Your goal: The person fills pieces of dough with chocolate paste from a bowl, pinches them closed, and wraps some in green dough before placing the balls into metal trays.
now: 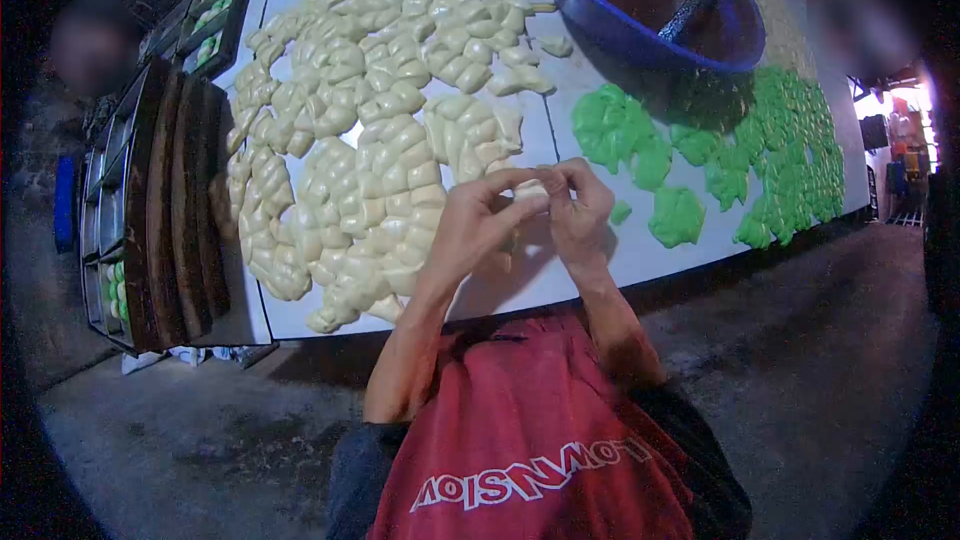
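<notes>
My left hand (490,220) and my right hand (578,208) meet above the front of the white table, fingertips together. Between them is a small pale piece (528,192), mostly hidden by the fingers. Left of the hands, many glossy cream-coloured dough pieces (370,180) lie close together. To the right, flattened bright green pieces (677,217) spread over the table, with a denser green mass (795,155) farther right.
A blue basin (655,35) with brown contents and a dark-handled tool stands at the back. Stacked wooden trays (165,210) line the left side; another tray (215,12) holds green and white pieces. Blurred people stand at both upper sides. The table's front edge (520,318) is near my body.
</notes>
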`<state>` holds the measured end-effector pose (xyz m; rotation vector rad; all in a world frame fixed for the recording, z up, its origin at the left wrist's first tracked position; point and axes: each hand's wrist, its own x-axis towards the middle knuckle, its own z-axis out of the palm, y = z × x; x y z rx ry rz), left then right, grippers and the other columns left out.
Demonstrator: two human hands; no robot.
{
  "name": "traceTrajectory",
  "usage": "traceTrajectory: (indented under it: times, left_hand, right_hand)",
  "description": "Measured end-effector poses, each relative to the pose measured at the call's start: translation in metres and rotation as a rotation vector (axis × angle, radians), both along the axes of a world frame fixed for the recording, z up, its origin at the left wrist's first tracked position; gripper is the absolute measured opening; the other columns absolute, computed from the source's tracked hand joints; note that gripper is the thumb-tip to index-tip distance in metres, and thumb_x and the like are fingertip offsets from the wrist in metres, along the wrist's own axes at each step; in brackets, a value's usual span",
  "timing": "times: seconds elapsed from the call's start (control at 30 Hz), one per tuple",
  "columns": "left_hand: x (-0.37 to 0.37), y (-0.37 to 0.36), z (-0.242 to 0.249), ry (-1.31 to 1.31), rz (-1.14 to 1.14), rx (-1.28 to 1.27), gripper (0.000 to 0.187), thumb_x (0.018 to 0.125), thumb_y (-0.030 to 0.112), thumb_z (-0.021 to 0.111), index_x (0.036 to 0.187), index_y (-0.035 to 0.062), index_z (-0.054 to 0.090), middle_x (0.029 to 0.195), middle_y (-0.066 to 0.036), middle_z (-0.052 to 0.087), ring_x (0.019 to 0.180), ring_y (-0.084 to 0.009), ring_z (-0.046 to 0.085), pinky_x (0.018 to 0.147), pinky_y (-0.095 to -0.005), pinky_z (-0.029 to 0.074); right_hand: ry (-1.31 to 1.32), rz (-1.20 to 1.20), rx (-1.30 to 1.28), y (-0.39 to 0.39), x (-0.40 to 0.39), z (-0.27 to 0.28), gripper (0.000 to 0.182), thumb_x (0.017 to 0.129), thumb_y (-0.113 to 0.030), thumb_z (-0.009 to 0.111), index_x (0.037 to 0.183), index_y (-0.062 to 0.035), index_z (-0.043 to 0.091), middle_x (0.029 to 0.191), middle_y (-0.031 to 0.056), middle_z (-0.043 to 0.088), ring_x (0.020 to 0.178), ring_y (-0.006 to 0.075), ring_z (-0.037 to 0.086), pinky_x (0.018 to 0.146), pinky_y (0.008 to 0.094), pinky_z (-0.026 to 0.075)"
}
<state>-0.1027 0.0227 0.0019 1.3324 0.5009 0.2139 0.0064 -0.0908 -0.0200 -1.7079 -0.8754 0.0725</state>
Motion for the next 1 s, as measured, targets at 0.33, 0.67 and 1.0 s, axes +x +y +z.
traceTrajectory:
  times: [0.33,0.67,1.0]
  left_hand:
    - [-0.044,-0.010,0.013,0.295,0.207,0.188,0.050,0.092,0.023,0.064,0.135,0.0026,0.049,0.117,-0.019,0.064,0.097,-0.0206,0.064,0.079,-0.0309,0.051]
    - [-0.058,-0.076,-0.022,0.409,0.216,0.788,0.074,0.078,0.025,0.074,0.138,0.0012,0.039,0.114,-0.016,0.053,0.088,-0.0348,0.061,0.068,-0.0422,0.052]
    - [-0.061,-0.062,-0.023,0.218,0.556,0.612,0.047,0.077,0.025,0.073,0.116,0.0027,0.059,0.106,-0.018,0.062,0.096,-0.0371,0.063,0.081,-0.0424,0.052]
  right_hand:
    - [0.380,0.296,-0.373,-0.016,-0.006,0.002,0.024,0.090,-0.016,0.062,0.108,-0.0021,0.066,0.100,0.0148,0.067,0.085,0.0295,0.065,0.078,0.0337,0.052]
    - [-0.079,0.494,-0.543,-0.012,-0.001,0.001,0.021,0.090,-0.011,0.054,0.107,-0.0019,0.063,0.100,0.0165,0.061,0.093,0.0356,0.061,0.081,0.0421,0.050]
    - [-0.086,0.822,-0.455,0.021,-0.010,0.059,0.015,0.084,0.004,0.054,0.097,0.0043,0.061,0.089,0.0174,0.060,0.077,0.0285,0.062,0.068,0.0367,0.052]
